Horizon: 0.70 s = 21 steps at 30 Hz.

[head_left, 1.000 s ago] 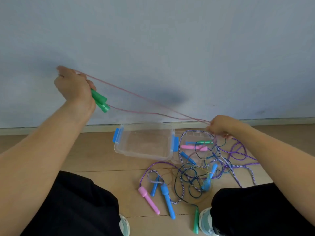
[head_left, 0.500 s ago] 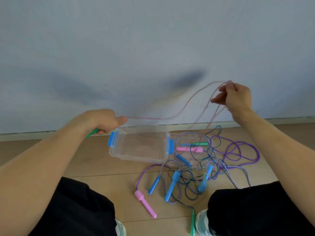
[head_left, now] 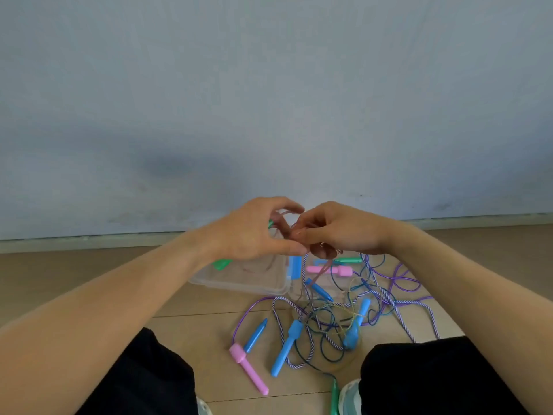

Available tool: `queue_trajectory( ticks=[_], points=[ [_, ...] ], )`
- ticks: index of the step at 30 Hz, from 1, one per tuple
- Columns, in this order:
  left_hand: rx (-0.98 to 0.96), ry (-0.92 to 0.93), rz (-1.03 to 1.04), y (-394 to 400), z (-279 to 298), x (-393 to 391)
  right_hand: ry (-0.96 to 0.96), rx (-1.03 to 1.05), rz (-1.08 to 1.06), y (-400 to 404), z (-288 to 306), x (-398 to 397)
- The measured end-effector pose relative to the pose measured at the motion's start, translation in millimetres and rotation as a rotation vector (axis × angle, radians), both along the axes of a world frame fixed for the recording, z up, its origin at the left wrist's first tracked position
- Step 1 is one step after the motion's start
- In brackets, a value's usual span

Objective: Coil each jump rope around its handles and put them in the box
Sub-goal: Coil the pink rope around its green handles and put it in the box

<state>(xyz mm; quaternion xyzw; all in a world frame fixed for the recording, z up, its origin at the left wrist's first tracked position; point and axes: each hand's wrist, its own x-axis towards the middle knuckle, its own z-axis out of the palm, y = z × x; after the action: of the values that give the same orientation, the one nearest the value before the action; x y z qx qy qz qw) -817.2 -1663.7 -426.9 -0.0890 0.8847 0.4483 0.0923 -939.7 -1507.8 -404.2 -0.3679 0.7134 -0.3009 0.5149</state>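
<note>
From the head camera, both hands meet in the middle of the picture, above the far edge of the clear plastic box. The left hand is closed around the green handles; one green end shows below the palm and a small green bit shows between the fingers. The right hand touches the left one, and its fingers pinch the thin pink rope. Several turns of this rope lie between the two hands, and a loose part hangs down from the right hand toward the floor.

The box stands on the wooden floor just under the hands, with a blue latch on its right side. Some pink rope seems to show through its wall, but I cannot tell if it lies inside.

To the right of the box and nearer to the person lies a tangle of other ropes: a purple rope, a white and blue twisted rope, and a dark blue one. Among them are a pink handle beside a green handle, three blue handles, and another pink handle close to the person's left knee. The knees are in black cloth, and the tip of a shoe shows at the bottom edge.
</note>
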Motion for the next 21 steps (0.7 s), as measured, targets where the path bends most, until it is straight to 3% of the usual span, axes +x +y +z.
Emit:
queue_trajectory(
  ticks=[3,7,12,18,21],
  points=[
    [-0.134,0.054,-0.001,-10.8,-0.3,-0.5,-0.036,-0.021,-0.068,9.5,0.3,-17.6],
    [-0.105,0.031,0.069,-34.0,7.3,3.9,-0.165,-0.026,-0.13,20.1,-2.6,-37.8],
    [-0.099,0.131,0.187,-47.9,13.6,4.7,-0.244,-0.027,-0.224,18.6,-3.7,-42.4],
    [-0.194,0.246,0.414,-67.7,15.3,12.5,-0.158,0.068,-0.239,24.8,-11.1,-51.0],
    [-0.277,0.205,0.394,-76.7,12.4,16.7,-0.184,0.042,-0.223,31.4,-1.0,-63.3]
  ],
)
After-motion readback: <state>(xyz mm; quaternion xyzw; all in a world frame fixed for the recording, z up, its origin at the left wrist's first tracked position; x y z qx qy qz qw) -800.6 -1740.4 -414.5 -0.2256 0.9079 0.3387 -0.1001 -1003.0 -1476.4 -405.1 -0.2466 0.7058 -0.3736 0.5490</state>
